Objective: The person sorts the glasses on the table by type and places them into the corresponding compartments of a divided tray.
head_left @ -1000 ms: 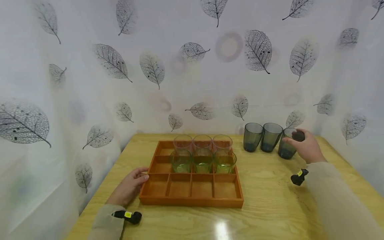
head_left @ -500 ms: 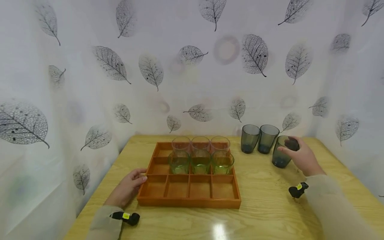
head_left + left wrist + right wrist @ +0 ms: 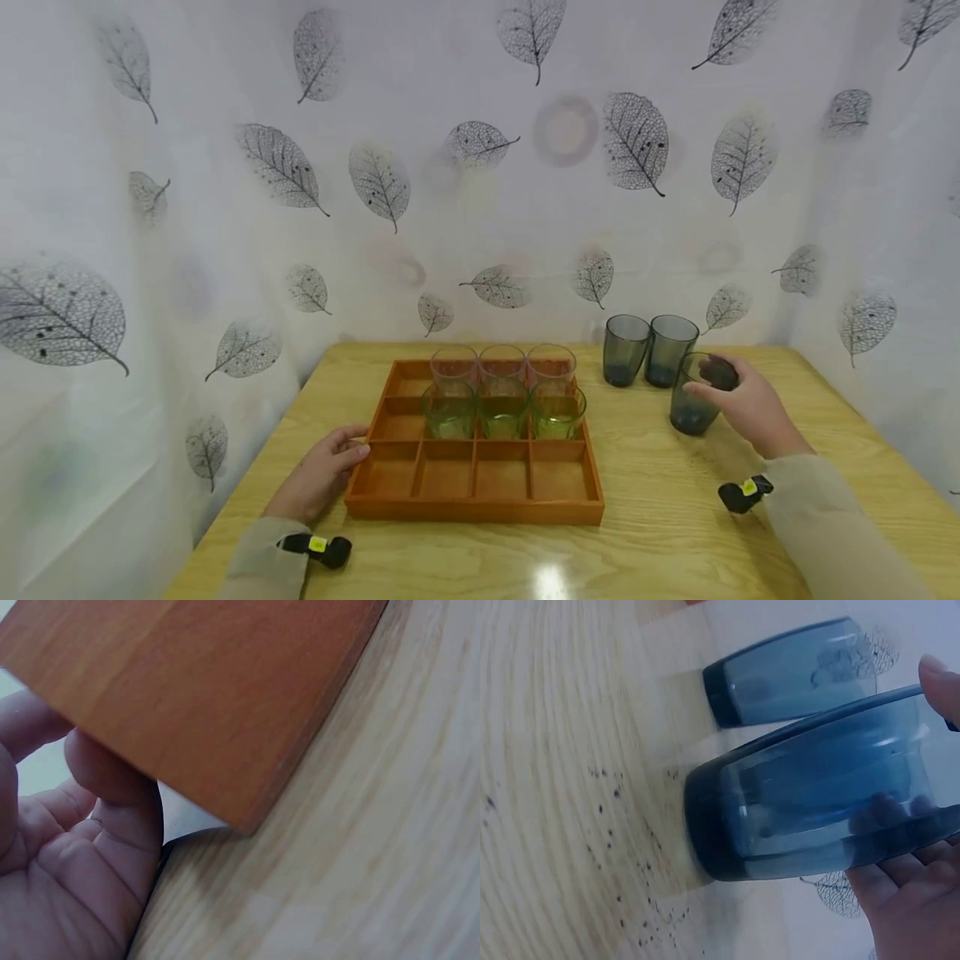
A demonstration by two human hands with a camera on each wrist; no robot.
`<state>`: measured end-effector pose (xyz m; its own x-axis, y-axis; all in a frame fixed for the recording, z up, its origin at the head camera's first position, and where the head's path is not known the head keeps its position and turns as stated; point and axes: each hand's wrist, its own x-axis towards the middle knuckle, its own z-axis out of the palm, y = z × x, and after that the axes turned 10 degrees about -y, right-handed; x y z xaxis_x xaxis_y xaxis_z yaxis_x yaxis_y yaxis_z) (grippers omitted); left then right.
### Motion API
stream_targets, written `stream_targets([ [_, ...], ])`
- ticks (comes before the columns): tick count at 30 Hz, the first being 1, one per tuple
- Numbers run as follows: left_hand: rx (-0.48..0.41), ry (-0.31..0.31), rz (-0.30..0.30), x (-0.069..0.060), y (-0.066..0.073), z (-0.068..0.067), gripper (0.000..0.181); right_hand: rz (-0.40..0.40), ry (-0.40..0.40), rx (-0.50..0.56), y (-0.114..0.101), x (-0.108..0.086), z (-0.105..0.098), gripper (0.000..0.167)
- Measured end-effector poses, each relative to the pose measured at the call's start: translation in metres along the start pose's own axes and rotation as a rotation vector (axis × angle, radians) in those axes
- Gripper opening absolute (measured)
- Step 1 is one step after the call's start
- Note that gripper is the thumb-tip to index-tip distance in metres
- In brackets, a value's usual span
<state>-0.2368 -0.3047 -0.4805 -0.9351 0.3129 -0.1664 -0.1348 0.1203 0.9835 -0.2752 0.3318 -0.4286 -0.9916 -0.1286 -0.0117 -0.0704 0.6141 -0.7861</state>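
Note:
A wooden compartment tray [image 3: 472,506] carries clear and green glasses, such as a green glass [image 3: 557,414]. The person's left hand [image 3: 318,472] rests against the tray's left side, its fingertips at the wall; in the left wrist view the bent fingers of the left hand [image 3: 82,817] touch the tray [image 3: 187,690]. At the right, the right hand [image 3: 750,406] holds a dark grey glass [image 3: 692,406] by its upper part, between thumb and fingers. In the right wrist view this glass [image 3: 802,795] looks blue and is upright relative to the table; whether its base touches the table I cannot tell.
Two more dark glasses, one at the left [image 3: 626,352] and one beside it [image 3: 669,354], stand at the table's back, right of the tray. Behind the wooden table [image 3: 645,517] hangs a white curtain [image 3: 480,200] with a leaf pattern.
The right hand has moved the held dark glass leftward and toward the front, away from the back row. The left hand stays at the tray. The head view has shifted slightly.

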Motion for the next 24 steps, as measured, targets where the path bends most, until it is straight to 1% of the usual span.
stream_targets([
  [6,-0.007,0.006,-0.005,-0.001,-0.001,0.001,0.052,-0.005,-0.031,-0.045,-0.014,-0.008,0.009,0.103],
  [8,-0.017,0.022,-0.005,-0.001,0.0,0.001,0.05,-0.015,-0.034,-0.036,-0.019,-0.011,0.011,0.102],
  [12,-0.012,0.032,-0.007,0.0,0.002,0.003,0.05,-0.038,-0.028,-0.021,-0.032,-0.017,0.016,0.099],
  [17,-0.004,0.042,-0.019,0.001,0.001,0.001,0.048,-0.055,-0.027,-0.013,-0.051,-0.025,0.023,0.095],
  [22,0.009,0.024,-0.012,0.002,-0.002,-0.001,0.051,-0.067,-0.028,-0.01,-0.067,-0.032,0.031,0.09],
  [24,0.007,0.023,-0.008,0.002,-0.003,-0.002,0.052,-0.083,-0.025,-0.011,-0.073,-0.034,0.034,0.088],
])
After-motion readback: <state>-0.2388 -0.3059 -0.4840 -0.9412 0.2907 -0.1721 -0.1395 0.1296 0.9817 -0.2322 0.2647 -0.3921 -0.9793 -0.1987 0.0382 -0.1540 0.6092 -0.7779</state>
